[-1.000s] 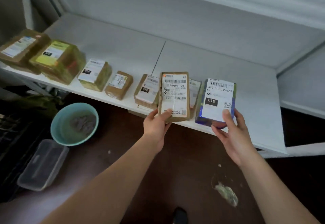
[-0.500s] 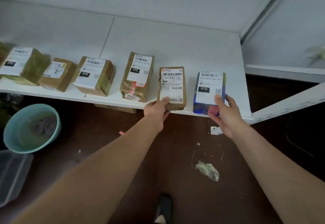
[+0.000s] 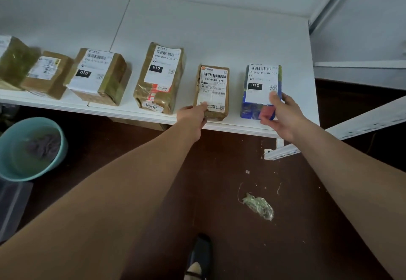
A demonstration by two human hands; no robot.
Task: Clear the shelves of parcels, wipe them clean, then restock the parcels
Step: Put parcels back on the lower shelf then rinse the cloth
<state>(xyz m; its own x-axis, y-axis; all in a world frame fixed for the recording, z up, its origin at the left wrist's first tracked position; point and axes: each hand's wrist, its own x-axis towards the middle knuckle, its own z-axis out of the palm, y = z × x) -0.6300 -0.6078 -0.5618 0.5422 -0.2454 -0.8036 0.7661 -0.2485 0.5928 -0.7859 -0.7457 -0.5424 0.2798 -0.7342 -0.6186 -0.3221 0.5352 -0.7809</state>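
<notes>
Right of centre, white shelf | left hand pinches brown parcel | right hand grips blue parcel | advice: release flat (labels up), aligned with row.

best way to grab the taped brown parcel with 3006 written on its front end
Take the taped brown parcel by its two long sides, coming from the front edge of the shelf. It lies flat with its short end slightly over that edge, and there is open shelf on either side, so fingers would likely fit down both flanks.
</notes>
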